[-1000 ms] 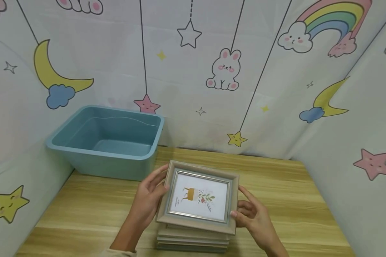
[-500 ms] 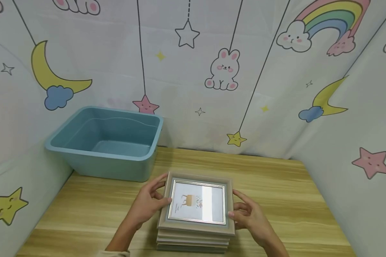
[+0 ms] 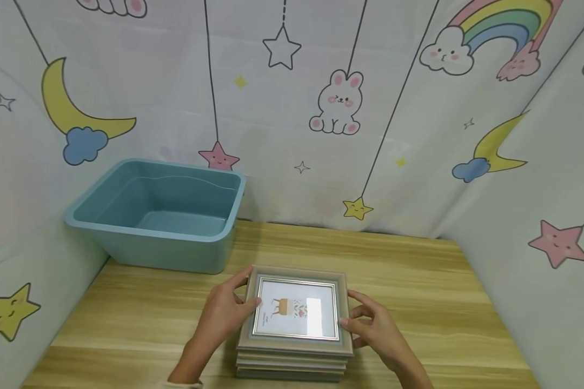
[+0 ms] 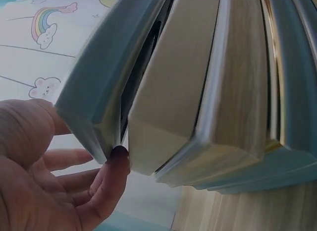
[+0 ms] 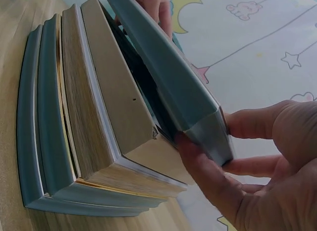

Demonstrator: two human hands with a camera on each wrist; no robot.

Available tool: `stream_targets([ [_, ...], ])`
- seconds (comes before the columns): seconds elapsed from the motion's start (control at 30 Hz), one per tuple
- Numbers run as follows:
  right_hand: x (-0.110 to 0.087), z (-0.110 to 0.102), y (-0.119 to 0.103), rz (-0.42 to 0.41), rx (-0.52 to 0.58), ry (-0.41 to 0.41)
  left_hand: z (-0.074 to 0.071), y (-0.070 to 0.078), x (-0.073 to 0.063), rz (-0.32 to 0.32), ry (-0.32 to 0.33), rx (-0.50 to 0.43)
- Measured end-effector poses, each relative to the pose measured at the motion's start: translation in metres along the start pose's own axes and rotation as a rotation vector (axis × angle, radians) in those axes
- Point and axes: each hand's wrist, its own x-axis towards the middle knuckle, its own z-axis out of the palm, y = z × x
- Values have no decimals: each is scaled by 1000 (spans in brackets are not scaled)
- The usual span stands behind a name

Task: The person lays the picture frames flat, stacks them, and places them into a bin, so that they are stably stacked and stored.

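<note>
A picture frame [image 3: 292, 346] with a beige and grey-blue border lies over a stack of frames [image 3: 292, 366] at the table's near middle. Behind its glass a small drawing of an orange stool and flowers shows, with a bright reflection. My left hand [image 3: 225, 308] grips the left side, its thumb on the border. On the right side my right hand [image 3: 376, 326] pinches the edge. Both wrist views show a narrow wedge of dark gap between this top frame [image 4: 111, 62] and the beige frame [image 5: 116, 87] below, with a fingertip at the gap.
A blue plastic tub [image 3: 156, 246] stands at the back left of the wood-grain table [image 3: 394, 270]. White cloth walls [image 3: 282, 108] printed with stars, moons and rabbits close off the back and both sides.
Both hands have lowered the top frame from a tilted position above the stack down onto it. It has also shifted slightly left and lines up more squarely with the frames below.
</note>
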Motion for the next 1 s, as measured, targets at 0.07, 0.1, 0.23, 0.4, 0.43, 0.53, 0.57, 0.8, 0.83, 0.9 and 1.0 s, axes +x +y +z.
stream_targets([
  [0.07,0,1,-1,-4,-19,5,1,1,0,-1,19,52],
  [0.1,0,1,-2,-5,-31,7,2,2,0,0,27,73],
  [0.23,1,1,-4,-3,-77,20,4,3,1,-13,55,151],
  [0.4,2,3,-6,3,-117,30,5,3,0,-28,53,168],
  [0.43,2,3,-6,6,-119,30,5,3,0,-31,48,169],
  [0.53,2,4,-6,14,-119,29,5,4,-1,-39,37,171],
  [0.57,1,4,-5,15,-118,27,4,4,-1,-41,35,172],
  [0.8,0,4,-4,7,-118,18,5,3,-1,-30,39,164],
  [0.83,0,4,-4,8,-118,21,5,2,-1,-28,42,163],
  [0.9,1,6,-3,1,-134,47,6,1,-1,-22,52,156],
  [1.0,1,12,0,-72,-243,157,7,0,-2,-9,62,141],
])
